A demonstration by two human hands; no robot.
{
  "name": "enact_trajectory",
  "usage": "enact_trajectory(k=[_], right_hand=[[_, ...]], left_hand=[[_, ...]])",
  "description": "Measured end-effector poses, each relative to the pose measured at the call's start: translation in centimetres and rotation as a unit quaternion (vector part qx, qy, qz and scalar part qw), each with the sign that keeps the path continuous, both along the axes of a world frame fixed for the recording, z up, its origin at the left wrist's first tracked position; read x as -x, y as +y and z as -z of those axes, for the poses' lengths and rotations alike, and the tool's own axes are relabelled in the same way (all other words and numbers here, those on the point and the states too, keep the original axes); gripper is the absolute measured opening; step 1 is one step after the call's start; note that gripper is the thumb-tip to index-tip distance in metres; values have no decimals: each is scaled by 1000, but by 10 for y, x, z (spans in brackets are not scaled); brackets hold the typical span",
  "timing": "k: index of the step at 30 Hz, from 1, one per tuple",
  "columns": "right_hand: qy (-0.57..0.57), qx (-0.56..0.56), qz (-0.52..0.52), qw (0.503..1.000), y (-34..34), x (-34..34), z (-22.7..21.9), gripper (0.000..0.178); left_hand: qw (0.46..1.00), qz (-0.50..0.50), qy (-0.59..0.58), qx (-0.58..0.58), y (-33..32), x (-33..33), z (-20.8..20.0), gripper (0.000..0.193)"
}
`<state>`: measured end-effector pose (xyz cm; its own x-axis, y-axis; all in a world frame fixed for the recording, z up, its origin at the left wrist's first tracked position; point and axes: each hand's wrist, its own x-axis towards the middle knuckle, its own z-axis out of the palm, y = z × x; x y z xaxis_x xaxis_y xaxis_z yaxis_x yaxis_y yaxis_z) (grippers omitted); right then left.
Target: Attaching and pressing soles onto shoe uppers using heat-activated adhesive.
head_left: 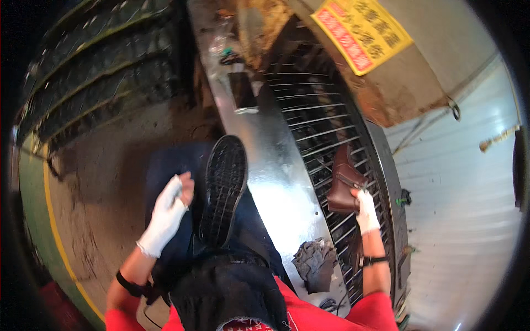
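My right hand (364,209), in a white glove with bare fingertips, grips a brown leather ankle boot (343,185) at its upper, near a side zipper. The boot is over the metal rack (320,118), its toe pointing away from me. On my lap lies a long black shoe sole (225,190), its grooved tread facing up. Just left of the sole is my left hand (170,212), gloved the same way and apart from it. Its fingers are curled in, and nothing shows between them.
A shiny metal bench (281,187) runs along my right side, with a crumpled grey cloth (314,265) on its near part. Farther along it lies a dark flat rectangular thing (242,90). Dark racks (110,71) stand at far left. A yellow-and-red sign (361,36) hangs beyond the rack.
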<state>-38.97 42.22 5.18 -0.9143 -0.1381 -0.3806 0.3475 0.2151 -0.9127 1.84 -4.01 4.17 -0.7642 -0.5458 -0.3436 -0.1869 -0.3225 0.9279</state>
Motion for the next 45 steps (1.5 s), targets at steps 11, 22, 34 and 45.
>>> enact_trajectory(k=[11,22,34,45], right_hand=[[154,2,-459,875,-166,-200,-86,93],[-281,259,-322,866,-246,-235,-80,84],[-247,277,-144,917,-199,-173,-68,83],[-310,364,-141,867,-244,-206,-87,84]], left_hand=[[970,-116,193,-91,8,101,-70,80],[955,24,264,-131,-29,106,-61,87],[927,91,260,-253,-61,90,-26,74],[845,111,413,-322,-67,88,-66,75]])
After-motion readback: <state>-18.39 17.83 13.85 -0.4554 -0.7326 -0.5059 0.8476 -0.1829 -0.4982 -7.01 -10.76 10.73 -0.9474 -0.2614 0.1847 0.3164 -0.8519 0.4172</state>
